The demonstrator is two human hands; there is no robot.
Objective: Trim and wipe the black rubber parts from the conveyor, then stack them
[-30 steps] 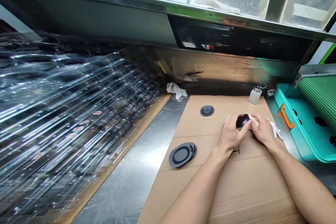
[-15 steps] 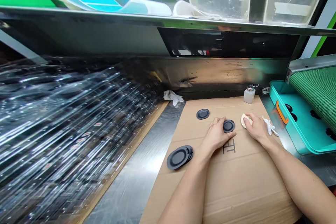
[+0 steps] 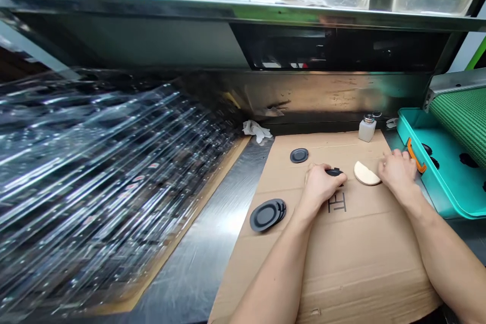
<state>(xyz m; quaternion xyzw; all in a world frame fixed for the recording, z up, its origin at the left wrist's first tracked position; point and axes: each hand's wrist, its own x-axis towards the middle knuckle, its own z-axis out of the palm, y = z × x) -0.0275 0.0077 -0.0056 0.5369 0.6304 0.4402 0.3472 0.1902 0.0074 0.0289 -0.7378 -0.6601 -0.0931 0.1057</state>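
My left hand (image 3: 322, 182) pinches a small black oval plastic part (image 3: 334, 172), tilted so that its edge faces me. The cream half-round pad (image 3: 366, 174) lies on the cardboard sheet (image 3: 341, 253), just left of my right hand (image 3: 398, 171). That hand's fingers are curled down; what they hold, if anything, is hidden. A single black oval part (image 3: 299, 155) rests farther back on the cardboard. Nearer, to the left of my forearm, several more black oval parts (image 3: 267, 215) overlap in a small pile.
Clear plastic trays (image 3: 114, 182) are piled on the left. At the back stand a small pump bottle (image 3: 366, 129) and a crumpled white glove (image 3: 257, 130). To the right are a teal bin (image 3: 444, 182) and a green conveyor belt (image 3: 463, 116). A metal shelf edge (image 3: 243, 9) crosses above.
My right hand has let go of the cream pad and moved right, over where white gloves lay. My left hand has tipped the black oval part up. The view has shifted slightly.
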